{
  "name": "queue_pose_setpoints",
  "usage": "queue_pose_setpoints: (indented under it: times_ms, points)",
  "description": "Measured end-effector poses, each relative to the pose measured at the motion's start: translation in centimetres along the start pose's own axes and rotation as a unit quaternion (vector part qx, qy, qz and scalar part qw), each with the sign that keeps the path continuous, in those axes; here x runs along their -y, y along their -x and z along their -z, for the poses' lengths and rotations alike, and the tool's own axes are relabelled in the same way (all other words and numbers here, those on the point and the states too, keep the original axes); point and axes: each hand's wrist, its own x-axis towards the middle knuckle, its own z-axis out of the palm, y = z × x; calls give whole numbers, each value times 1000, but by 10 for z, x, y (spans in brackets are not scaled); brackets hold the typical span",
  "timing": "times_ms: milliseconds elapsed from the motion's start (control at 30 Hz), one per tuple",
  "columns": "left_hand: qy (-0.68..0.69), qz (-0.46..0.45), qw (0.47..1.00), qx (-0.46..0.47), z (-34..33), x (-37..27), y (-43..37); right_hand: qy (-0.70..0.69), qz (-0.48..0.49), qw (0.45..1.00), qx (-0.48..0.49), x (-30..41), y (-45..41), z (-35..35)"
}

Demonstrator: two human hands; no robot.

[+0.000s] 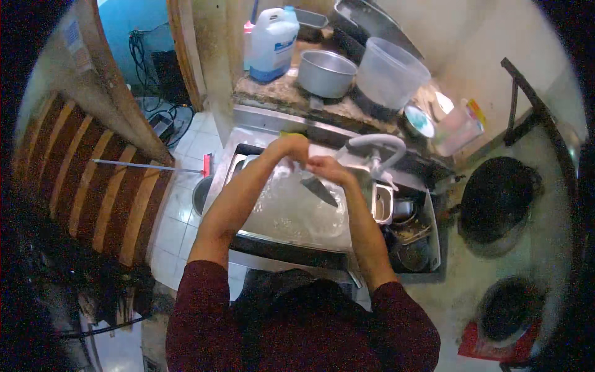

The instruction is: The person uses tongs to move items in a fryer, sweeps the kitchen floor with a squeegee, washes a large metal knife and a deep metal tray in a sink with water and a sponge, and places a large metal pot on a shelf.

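Note:
Both my hands meet over the back part of a steel sink [297, 242] that holds cloudy, foamy water. My right hand [327, 168] is closed around the handle end of a knife or similar flat-bladed tool [320, 190], whose dark blade points down to the right over the water. My left hand [294, 148] is bent close against my right hand, with a bit of yellow-green material [291, 135], perhaps a sponge, showing at its back edge. Its fingers are mostly hidden. A curved white faucet [395, 144] stands to the right of my hands.
Behind the sink, a ledge holds a plastic jug [274, 46], an aluminium pot [327, 74] and a clear plastic bucket [390, 72]. A bin of pans [436, 232] is at the right. Dark round pans [497, 200] hang further right. A red-headed squeegee [207, 165] lies left.

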Motion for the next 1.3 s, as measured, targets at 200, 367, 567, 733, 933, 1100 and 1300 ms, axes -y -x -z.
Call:
queue_pose_setpoints:
  times_ms: [200, 367, 567, 733, 933, 1100, 1300]
  points:
    - [180, 55, 981, -52, 49, -89, -29, 140, 119, 970, -162, -11, 47, 32]
    - [183, 101, 911, -355, 25, -147, -35, -63, -58, 978, -192, -27, 65, 34]
    - [324, 56, 878, -349, 15, -138, -45, -29, -93, 971, -219, -29, 44, 15]
    - [225, 39, 937, -264, 27, -121, -28, -123, -5, 949, -291, -29, 30, 3]
    - [414, -55, 885, -206, -2, -89, -14, -164, 39, 915, -368, -5, 38, 12]
    - [364, -2, 924, -120, -43, -50, -10, -296, -59, 876, -376, 16, 62, 18]
    - [374, -54, 925, -44, -72, -53, -20, -343, -43, 830, -437, 17, 92, 50]
